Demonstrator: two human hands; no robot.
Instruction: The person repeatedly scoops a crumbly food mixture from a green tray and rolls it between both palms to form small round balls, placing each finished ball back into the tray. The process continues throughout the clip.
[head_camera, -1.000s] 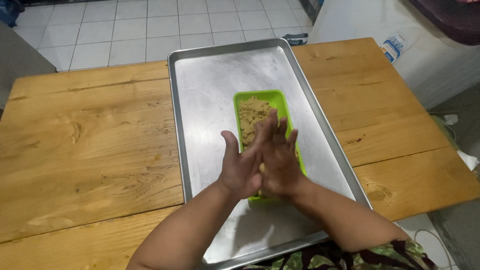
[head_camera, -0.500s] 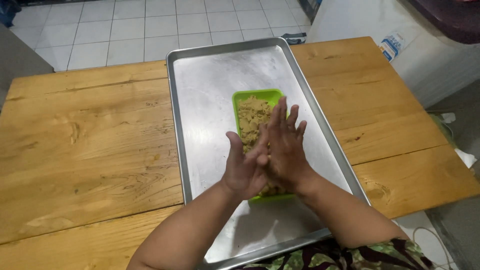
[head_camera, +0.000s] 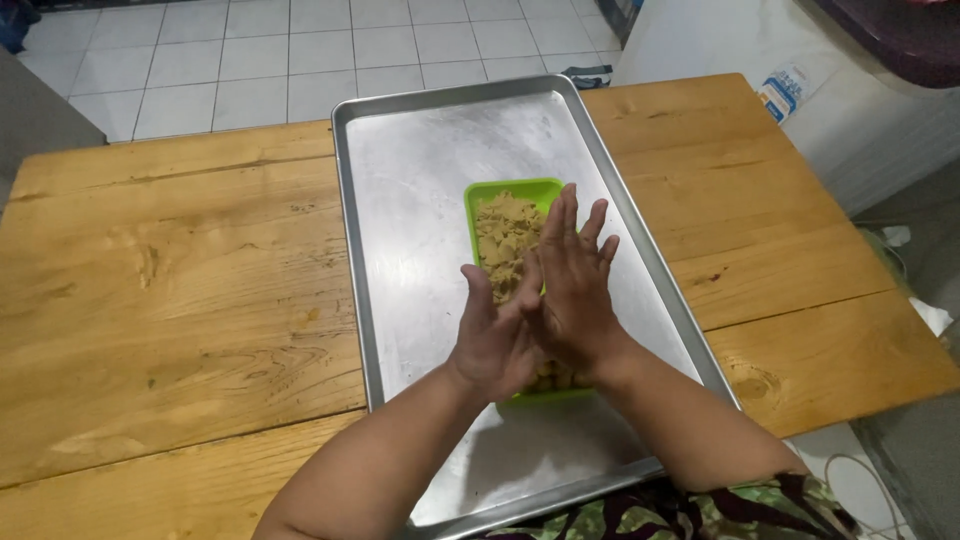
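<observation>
Since a second ago the right hand (head_camera: 575, 290) has slid forward against the left hand (head_camera: 497, 340), so its fingertips now reach farther up the frame, while tray and container lie where they did.

Head view: both hands sit just below the middle of the frame, pressed palm to palm with their fingers straight and loosely fanned. The right one stands higher, its fingers pointing toward the upper edge; the left one lies lower and to the left, its thumb sticking out to the side. Whether anything is caught between the palms cannot be told, since the backs of the hands close off that gap.

Directly beneath them is a green rectangular container (head_camera: 510, 187) filled with crumbly tan food (head_camera: 503, 235). The hands and wrists hide its lower half; only its upper end, its left rim and a strip of its near edge show. It rests on a large metal baking tray (head_camera: 420, 180), which runs from the upper middle of the frame down to the bottom edge, where both forearms cross its near rim.

That tray lies on a wooden plank table (head_camera: 180, 270) spanning the frame's width. A tiled floor (head_camera: 250, 50) fills the upper left. A white cabinet (head_camera: 720, 40) stands at the upper right, with what looks like a small printed packet (head_camera: 783, 92) leaning at its foot, though it is too small to be sure. Patterned fabric (head_camera: 690, 510) shows at the bottom edge.
</observation>
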